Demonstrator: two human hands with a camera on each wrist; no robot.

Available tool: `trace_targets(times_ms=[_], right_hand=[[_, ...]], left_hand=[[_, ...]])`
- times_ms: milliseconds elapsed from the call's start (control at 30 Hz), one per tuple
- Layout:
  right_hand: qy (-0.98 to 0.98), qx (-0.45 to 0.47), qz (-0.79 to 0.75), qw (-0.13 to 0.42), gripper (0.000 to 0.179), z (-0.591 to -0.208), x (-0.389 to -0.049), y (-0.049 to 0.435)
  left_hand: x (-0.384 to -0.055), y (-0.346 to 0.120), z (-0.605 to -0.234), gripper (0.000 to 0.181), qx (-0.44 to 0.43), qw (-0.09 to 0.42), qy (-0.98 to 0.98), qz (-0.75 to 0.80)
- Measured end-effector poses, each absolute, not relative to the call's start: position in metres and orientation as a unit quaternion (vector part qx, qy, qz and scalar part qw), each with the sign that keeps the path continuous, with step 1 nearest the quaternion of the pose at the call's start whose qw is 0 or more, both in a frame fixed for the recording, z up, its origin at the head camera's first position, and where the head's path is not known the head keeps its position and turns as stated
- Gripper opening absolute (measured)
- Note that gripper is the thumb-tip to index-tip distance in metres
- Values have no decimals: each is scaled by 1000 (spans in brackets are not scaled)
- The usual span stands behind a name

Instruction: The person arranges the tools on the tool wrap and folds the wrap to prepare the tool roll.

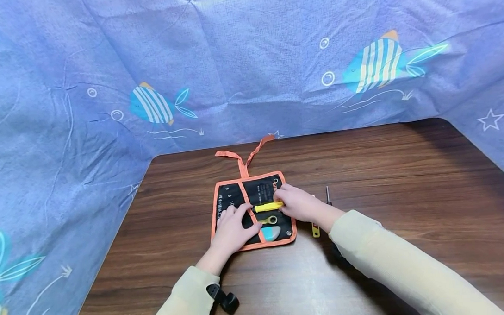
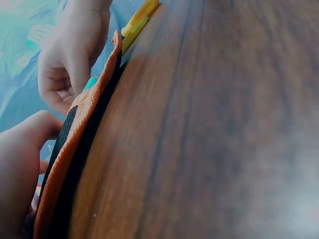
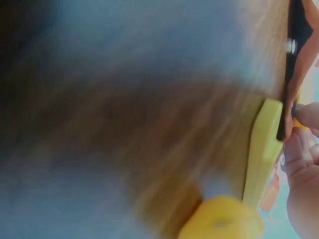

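Note:
A black tool pouch with orange trim (image 1: 232,189) lies unrolled on the wooden table. My right hand (image 1: 297,203) pinches the end of a yellow-handled tool (image 1: 268,207), whose dark other end meets the orange band across the pouch. My left hand (image 1: 233,230) rests on the pouch's left half, thumb and fingers spread, fingertips at that band. Below the yellow handle, the ring end of a wrench (image 1: 272,220) and a teal-and-grey handle (image 1: 271,233) stick out of the pockets. In the right wrist view, the right fingers (image 3: 299,149) are beside the pouch's orange edge.
Right of the pouch lies a flat yellow tool (image 1: 315,230), partly under my right arm. A thin metal shaft (image 1: 327,193) shows beyond that forearm. Orange ties (image 1: 243,164) trail toward the table's back edge. A blue fish-print cloth (image 1: 248,60) hangs behind the table.

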State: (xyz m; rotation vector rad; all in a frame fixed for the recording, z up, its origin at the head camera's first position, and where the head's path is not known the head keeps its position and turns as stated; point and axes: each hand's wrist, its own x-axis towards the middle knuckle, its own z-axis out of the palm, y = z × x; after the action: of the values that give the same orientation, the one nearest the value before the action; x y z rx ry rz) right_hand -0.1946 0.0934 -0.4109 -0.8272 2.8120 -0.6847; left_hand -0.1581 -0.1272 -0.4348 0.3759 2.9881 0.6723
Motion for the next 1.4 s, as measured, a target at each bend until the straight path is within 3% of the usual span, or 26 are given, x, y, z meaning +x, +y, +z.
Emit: trace_targets(times_ms=[300, 667, 1400], right_hand=[[930, -285, -227, 53, 11, -414, -196, 83], [933, -264, -236, 58, 15, -414, -196, 92], [941, -241, -225, 75, 11, -412, -197, 87]], left_hand=[[-152, -132, -437, 57, 125, 0, 961, 249], [-145, -124, -440, 64, 103, -42, 979, 169], [-148, -139, -441, 79, 145, -14, 978, 146]])
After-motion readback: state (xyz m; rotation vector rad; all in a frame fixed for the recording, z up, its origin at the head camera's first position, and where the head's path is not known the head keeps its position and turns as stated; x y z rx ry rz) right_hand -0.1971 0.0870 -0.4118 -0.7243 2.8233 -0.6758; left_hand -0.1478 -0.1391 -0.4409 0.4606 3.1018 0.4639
